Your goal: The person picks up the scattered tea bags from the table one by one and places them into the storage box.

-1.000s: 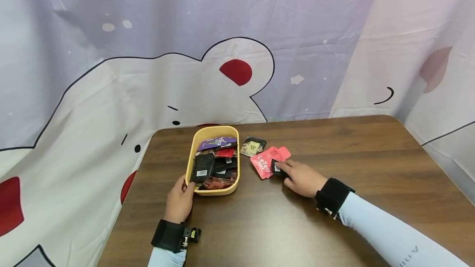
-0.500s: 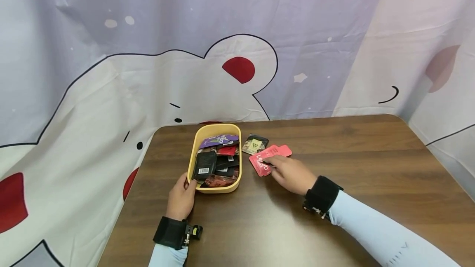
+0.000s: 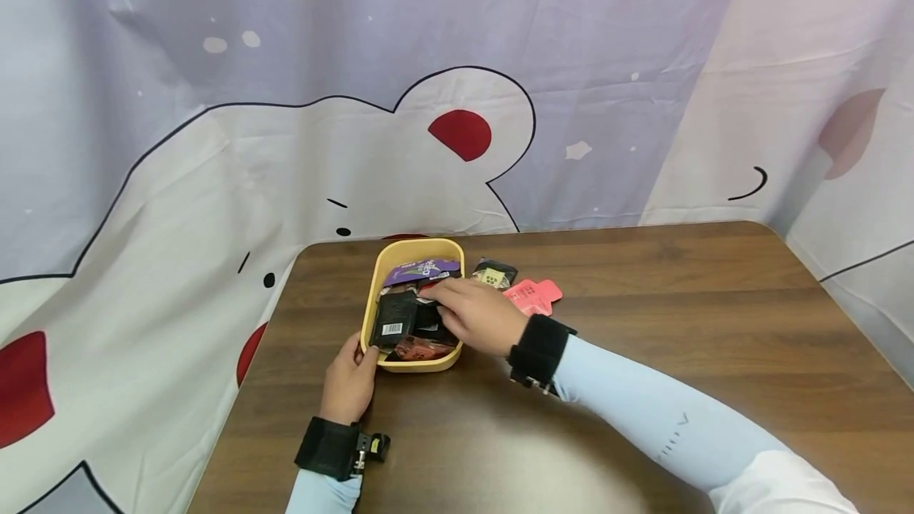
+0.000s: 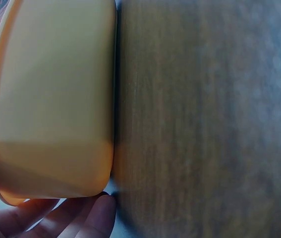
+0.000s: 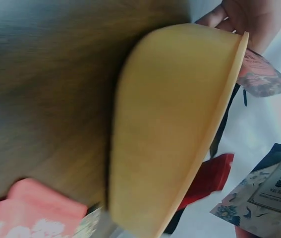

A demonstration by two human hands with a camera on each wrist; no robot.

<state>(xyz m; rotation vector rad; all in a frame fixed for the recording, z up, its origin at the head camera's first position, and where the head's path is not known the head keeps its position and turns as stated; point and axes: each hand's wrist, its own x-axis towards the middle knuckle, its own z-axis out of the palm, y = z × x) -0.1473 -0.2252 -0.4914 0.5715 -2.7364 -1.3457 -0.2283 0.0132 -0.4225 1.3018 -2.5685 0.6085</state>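
My left hand (image 3: 348, 381) grips the near left corner of a yellow plastic basket (image 3: 418, 367), with its fingers (image 4: 100, 215) against the outer wall. Over the basket's right side is my right hand (image 3: 485, 314), pinching a tea sachet (image 5: 271, 198) with a floral "white tea" label. In the head view the hand mostly hides that sachet. Inside the basket lie several packets: a purple one (image 3: 421, 270), a black sachet (image 3: 394, 316) with a barcode label, and a reddish clear-wrapped one (image 3: 421, 349) at the near end.
Right of the basket, on the wooden table (image 3: 643, 284), lie a pink pouch (image 3: 534, 295), partly hidden by the right hand and wrist, and a black sachet with a yellow-green label (image 3: 494, 274). A patterned curtain (image 3: 286, 173) hangs behind the table.
My right hand picked the dark sachet off the pink pouch and carried it left over the basket. My left hand keeps its grip on the basket's corner.
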